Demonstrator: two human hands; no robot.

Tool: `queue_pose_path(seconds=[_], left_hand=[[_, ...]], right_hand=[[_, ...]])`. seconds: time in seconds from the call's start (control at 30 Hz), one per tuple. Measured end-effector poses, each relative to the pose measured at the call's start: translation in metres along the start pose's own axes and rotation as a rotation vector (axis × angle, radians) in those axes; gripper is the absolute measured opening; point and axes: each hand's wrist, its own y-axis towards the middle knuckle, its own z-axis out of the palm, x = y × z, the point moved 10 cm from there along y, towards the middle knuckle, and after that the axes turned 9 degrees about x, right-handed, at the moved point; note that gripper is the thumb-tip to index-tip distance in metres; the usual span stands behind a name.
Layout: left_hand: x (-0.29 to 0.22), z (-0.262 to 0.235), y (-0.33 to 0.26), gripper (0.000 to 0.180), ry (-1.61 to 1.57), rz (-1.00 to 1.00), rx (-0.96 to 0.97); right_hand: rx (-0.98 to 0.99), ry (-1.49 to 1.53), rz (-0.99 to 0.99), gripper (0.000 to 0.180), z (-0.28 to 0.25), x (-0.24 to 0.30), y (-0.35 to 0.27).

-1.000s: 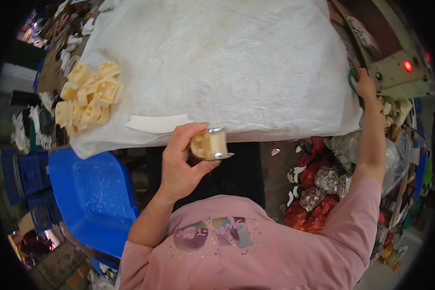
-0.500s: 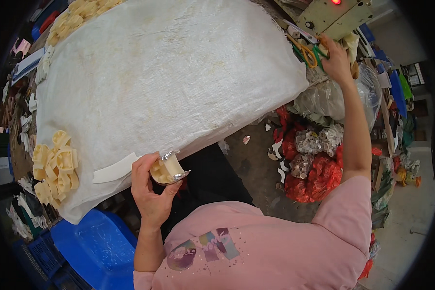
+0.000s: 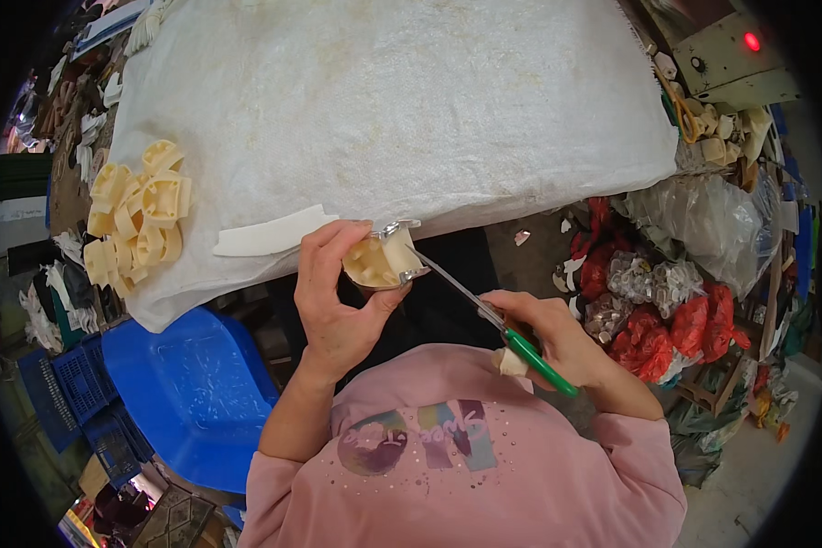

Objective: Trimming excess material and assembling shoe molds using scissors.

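Observation:
My left hand (image 3: 342,292) is closed round a cream curved piece with shiny silver edges (image 3: 385,260), hollow inside, by the near edge of the white-covered table (image 3: 384,119). In my right hand (image 3: 566,338) is a pair of green-handled scissors (image 3: 530,352), its long metal blades pointing up and left. The blade tip reaches the rim of the cream piece; whether it touches is hard to tell. A small cream scrap (image 3: 511,363) shows beside the scissors' handle, under my right fingers. Next to my left hand, a white curved strip (image 3: 269,235) lies on the cover.
A pile of cream pieces (image 3: 142,215) sits at the table's left corner. Below it stands a blue plastic basin (image 3: 192,393). Red bags (image 3: 653,342) and clear plastic (image 3: 703,219) lie to the right. At upper right is a metal box with a red light (image 3: 740,64), yellow-handled scissors (image 3: 680,114) nearby.
My right hand has come from the tools at the upper right down to the cream piece, bringing the green-handled scissors. My left hand keeps its hold. The head view has shifted.

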Motion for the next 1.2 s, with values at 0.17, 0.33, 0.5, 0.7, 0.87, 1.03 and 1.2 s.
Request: queue_pose_path(seconds=[0.17, 0.33, 0.5, 0.7, 0.87, 1.03, 1.2], left_hand=[[-0.009, -0.003, -0.002, 0.06, 0.107, 0.061, -0.022], [-0.011, -0.005, -0.004, 0.06, 0.14, 0.053, -0.048], [-0.016, -0.005, -0.004, 0.058, 0.18, 0.062, -0.064], [-0.022, -0.003, -0.003, 0.058, 0.235, 0.083, -0.093], [-0.027, -0.002, -0.003, 0.058, 0.255, 0.11, -0.098], [-0.014, -0.009, 0.0, 0.056, 0.212, 0.033, -0.118], [0.003, -0.018, -0.001, 0.055, -0.007, -0.058, -0.135]], right_hand=[[0.064, 0.064, 0.083, 0.054, 0.017, -0.009, 0.008], [0.03, 0.081, 0.066, 0.052, 0.023, -0.009, 0.012], [0.0, 0.114, 0.047, 0.052, 0.026, -0.012, 0.012], [-0.016, 0.108, 0.017, 0.046, 0.032, -0.013, 0.011], [-0.048, 0.081, 0.016, 0.039, 0.036, -0.012, 0.011], [-0.049, 0.134, 0.012, 0.041, 0.037, -0.02, 0.007], [-0.142, 0.107, -0.027, 0.045, 0.02, -0.024, -0.001]])
